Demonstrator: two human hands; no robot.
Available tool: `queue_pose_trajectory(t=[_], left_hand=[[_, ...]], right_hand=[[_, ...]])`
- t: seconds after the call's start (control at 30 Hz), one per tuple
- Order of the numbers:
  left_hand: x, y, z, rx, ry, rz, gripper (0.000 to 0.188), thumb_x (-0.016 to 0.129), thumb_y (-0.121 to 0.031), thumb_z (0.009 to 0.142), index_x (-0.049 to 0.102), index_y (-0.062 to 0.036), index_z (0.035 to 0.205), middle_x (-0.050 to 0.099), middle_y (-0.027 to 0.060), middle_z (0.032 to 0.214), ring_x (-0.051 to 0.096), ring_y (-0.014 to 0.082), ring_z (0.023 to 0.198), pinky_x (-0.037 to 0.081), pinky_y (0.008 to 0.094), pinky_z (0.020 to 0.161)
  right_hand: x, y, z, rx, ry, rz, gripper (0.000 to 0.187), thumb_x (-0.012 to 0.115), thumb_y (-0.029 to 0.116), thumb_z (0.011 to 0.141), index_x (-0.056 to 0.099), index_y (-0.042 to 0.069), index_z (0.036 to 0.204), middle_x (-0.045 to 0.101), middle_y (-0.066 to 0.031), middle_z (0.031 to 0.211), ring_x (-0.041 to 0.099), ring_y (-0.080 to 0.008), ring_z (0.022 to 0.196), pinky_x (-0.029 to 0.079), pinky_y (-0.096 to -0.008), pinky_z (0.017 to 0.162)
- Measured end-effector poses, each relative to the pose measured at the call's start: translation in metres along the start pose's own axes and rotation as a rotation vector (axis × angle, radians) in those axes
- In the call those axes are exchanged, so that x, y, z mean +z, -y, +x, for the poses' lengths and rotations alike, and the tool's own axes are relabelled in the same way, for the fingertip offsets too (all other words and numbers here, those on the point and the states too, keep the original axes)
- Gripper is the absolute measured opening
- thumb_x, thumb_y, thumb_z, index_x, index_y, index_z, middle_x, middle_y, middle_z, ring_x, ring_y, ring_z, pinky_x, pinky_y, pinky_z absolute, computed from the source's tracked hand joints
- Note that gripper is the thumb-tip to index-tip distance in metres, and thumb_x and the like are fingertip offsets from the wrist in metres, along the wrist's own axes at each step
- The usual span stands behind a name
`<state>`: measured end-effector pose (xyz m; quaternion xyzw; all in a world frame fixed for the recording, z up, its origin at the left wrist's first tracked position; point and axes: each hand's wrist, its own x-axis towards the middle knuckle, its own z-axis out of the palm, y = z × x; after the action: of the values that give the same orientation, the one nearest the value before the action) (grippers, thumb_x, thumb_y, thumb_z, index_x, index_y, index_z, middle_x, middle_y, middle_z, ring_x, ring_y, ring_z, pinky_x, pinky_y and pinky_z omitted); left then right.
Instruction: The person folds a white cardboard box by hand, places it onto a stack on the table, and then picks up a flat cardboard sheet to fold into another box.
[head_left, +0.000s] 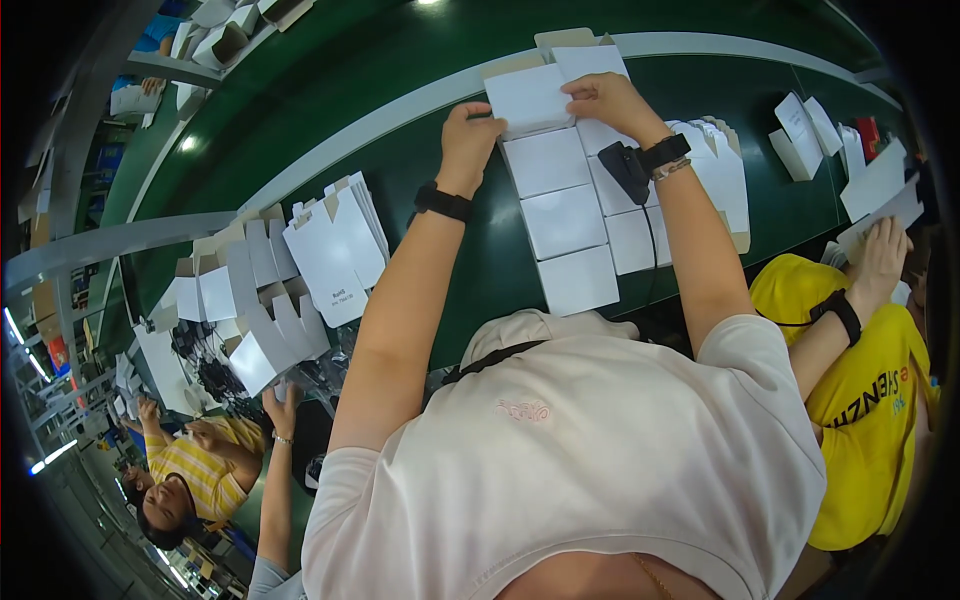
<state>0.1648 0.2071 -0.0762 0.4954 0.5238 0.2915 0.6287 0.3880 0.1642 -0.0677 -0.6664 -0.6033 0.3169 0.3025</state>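
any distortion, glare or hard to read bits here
In the head view, the long pale grey rail bows into an arc and the corners go black; also in the head view, a glare spot sits on the glossy green surface beyond it, and the white rectangular cardboard boxes keep clear edges; the head view's dim lower-left background is hard to make out.

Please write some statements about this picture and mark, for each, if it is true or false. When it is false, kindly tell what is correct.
1. The left hand and the right hand are at opposite sides of a white box. True.
2. More white boxes are arranged side by side on the green table. True.
3. The right hand lies flat on the green table. False: its fingers are at the white box.
4. The left wrist wears a black band. True.
5. Nothing lies left of the left arm. False: white cartons lie there.
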Motion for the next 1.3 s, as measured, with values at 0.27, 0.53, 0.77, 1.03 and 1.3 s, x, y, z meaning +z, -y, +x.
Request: queue_pose_trajectory(t=[0.27, 0.53, 0.77, 1.03, 1.3], left_hand=[[-0.008, 0.041, 0.008, -0.019, -0.088, 0.101, 0.042, 0.071, -0.010, 0.067, 0.051, -0.0033, 0.103, 0.055, 0.0062, 0.087, 0.052, 0.0150, 0.078, 0.042, 0.0275, 0.069], [-0.024, 0.057, -0.033, 0.085, -0.103, 0.021, 0.052, 0.073, -0.020, 0.071, 0.047, -0.0016, 0.112, 0.056, 0.0067, 0.090, 0.055, 0.0142, 0.080, 0.046, 0.0256, 0.069], [-0.137, 0.082, -0.124, 0.628, -0.790, 0.810, 0.038, 0.069, -0.011, 0.065, 0.053, -0.0008, 0.098, 0.054, 0.0149, 0.096, 0.051, 0.0318, 0.091, 0.041, 0.0400, 0.080], [-0.256, 0.095, -0.139, -0.061, -0.827, 0.764, 0.094, 0.081, -0.036, 0.051, 0.037, 0.0034, 0.124, 0.054, 0.0259, 0.108, 0.050, 0.0420, 0.101, 0.041, 0.0425, 0.089], [-0.278, 0.093, -0.140, -0.259, -0.790, 0.928, 0.076, 0.082, -0.031, 0.050, 0.051, 0.0076, 0.108, 0.060, 0.0248, 0.096, 0.056, 0.0401, 0.092, 0.044, 0.0412, 0.085]], right_hand=[[0.036, -0.007, -0.008, -0.309, -0.036, -0.639, 0.011, 0.060, 0.010, 0.073, 0.068, 0.005, 0.079, 0.058, -0.0119, 0.081, 0.050, -0.0305, 0.089, 0.045, -0.0375, 0.076], [0.044, 0.029, -0.018, -0.478, -0.211, -0.468, 0.025, 0.063, 0.006, 0.069, 0.065, 0.006, 0.093, 0.059, -0.0179, 0.093, 0.049, -0.0352, 0.096, 0.041, -0.0409, 0.086], [0.067, 0.064, -0.082, -0.417, 0.164, -0.423, 0.035, 0.064, 0.010, 0.074, 0.059, 0.006, 0.109, 0.053, -0.0184, 0.117, 0.043, -0.0370, 0.114, 0.033, -0.0412, 0.098], [0.105, 0.116, -0.121, -0.490, 0.417, -0.224, 0.039, 0.064, 0.011, 0.073, 0.058, 0.007, 0.111, 0.050, -0.0208, 0.120, 0.041, -0.0375, 0.116, 0.033, -0.0415, 0.098], [0.086, 0.112, -0.129, -0.415, 0.263, -0.259, 0.036, 0.062, 0.013, 0.076, 0.058, 0.006, 0.111, 0.050, -0.0213, 0.119, 0.043, -0.0371, 0.113, 0.036, -0.0402, 0.095]])
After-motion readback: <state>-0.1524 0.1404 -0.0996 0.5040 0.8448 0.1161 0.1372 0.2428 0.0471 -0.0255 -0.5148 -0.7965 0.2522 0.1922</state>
